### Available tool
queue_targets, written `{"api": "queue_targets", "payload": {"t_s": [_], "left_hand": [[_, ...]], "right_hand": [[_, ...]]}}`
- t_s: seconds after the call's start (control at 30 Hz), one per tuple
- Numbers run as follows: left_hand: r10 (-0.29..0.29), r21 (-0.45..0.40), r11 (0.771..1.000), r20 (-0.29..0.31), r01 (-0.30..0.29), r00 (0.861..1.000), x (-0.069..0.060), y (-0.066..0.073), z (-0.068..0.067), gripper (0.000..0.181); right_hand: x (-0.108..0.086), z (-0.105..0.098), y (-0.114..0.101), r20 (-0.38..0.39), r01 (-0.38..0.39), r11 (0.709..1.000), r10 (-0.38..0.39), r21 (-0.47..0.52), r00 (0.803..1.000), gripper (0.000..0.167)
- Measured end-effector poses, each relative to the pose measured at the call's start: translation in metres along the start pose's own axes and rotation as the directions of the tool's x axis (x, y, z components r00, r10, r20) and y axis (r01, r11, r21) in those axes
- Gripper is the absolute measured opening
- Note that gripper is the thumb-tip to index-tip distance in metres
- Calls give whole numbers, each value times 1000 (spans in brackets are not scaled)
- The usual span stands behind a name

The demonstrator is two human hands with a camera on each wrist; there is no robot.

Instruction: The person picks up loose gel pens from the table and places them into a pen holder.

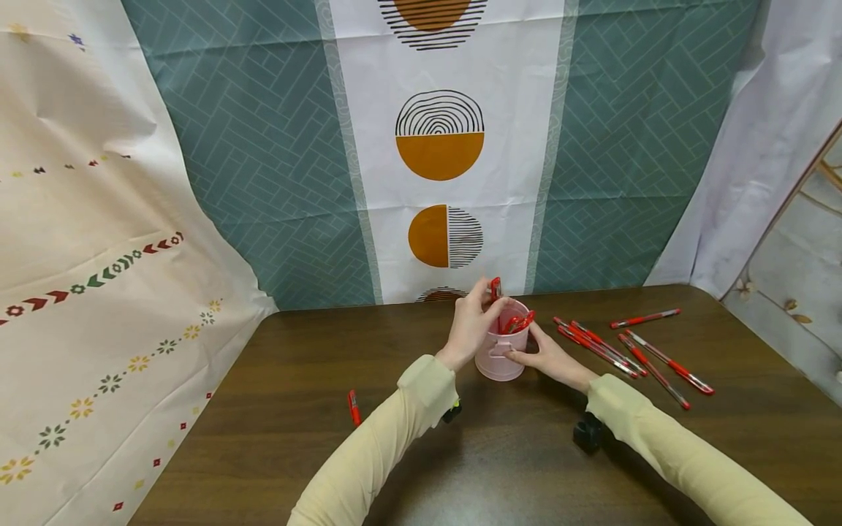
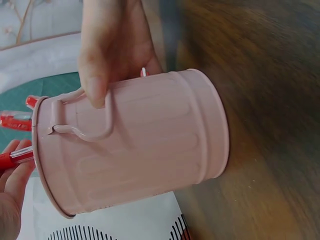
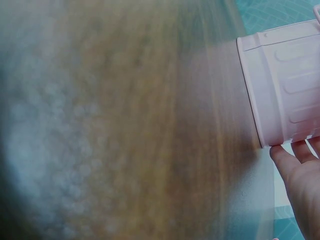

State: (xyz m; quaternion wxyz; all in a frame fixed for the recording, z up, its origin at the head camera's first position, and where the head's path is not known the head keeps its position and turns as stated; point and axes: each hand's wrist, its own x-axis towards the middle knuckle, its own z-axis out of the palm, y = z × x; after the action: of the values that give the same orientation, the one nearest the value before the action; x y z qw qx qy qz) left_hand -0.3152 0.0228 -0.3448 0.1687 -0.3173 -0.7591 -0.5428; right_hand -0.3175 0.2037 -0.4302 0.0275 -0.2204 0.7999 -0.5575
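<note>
A pink metal pail (image 1: 501,369) with a small side handle (image 2: 82,132) stands upright toward the table's back edge, with several red pens (image 1: 516,323) leaning inside it. My right hand (image 1: 551,358) grips the pail from the right. Its thumb lies over the handle in the left wrist view, and the pail's lower part (image 3: 275,90) shows beside its fingers in the right wrist view. At the rim, my left hand (image 1: 468,327) pinches a red-capped pen (image 1: 495,288). This pen's clear barrel (image 2: 22,155) reaches the pail's mouth; its lower end is hidden.
Right of the pail lies a loose group of red pens (image 1: 595,347), with one pen (image 1: 645,318) apart behind them. Another red pen (image 1: 354,406) lies at the left, partly covered by my left sleeve (image 1: 388,438). A patterned cloth (image 1: 441,241) hangs behind the brown table (image 1: 263,438).
</note>
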Motion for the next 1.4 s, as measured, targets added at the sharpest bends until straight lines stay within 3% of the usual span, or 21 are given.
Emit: {"api": "queue_targets", "payload": {"t_s": [0.33, 0.47, 0.6, 0.7, 0.8, 1.0, 1.13, 1.27, 1.4], "left_hand": [[-75, 19, 997, 82, 73, 994, -15, -2, -2, 15], [3, 72, 997, 84, -9, 996, -17, -2, -4, 14], [93, 133, 985, 107, -107, 990, -16, -3, -4, 16], [91, 162, 980, 136, -113, 987, -13, -2, -4, 17], [48, 206, 975, 166, -83, 985, -11, 0, -3, 18], [-16, 381, 922, 215, -69, 976, -10, 4, -4, 26], [-20, 450, 888, 243, -95, 970, -11, 4, -7, 24], [-16, 470, 874, 280, -122, 960, -10, 3, -7, 20], [-16, 507, 849, 306, -149, 952, -9, 2, -7, 19]], "right_hand": [[-1, 1, 3, 8, 7, 1000, -7, 6, 1000, 74], [0, 0, 4, -1, 32, 999, -32, 18, 999, 74], [1, -1, 4, -6, 49, 998, -49, 29, 999, 74], [1, -1, 3, 9, 53, 997, -53, 49, 999, 74], [1, 0, 2, 7, 47, 998, -47, 41, 999, 74], [-6, 3, -18, -4, 42, 999, -42, 31, 999, 73], [-9, 3, -31, 7, 17, 999, -17, 30, 1000, 73], [-9, 2, -31, 21, 20, 999, -21, 35, 1000, 73], [-4, 1, -15, 16, 32, 999, -32, 28, 999, 74]]}}
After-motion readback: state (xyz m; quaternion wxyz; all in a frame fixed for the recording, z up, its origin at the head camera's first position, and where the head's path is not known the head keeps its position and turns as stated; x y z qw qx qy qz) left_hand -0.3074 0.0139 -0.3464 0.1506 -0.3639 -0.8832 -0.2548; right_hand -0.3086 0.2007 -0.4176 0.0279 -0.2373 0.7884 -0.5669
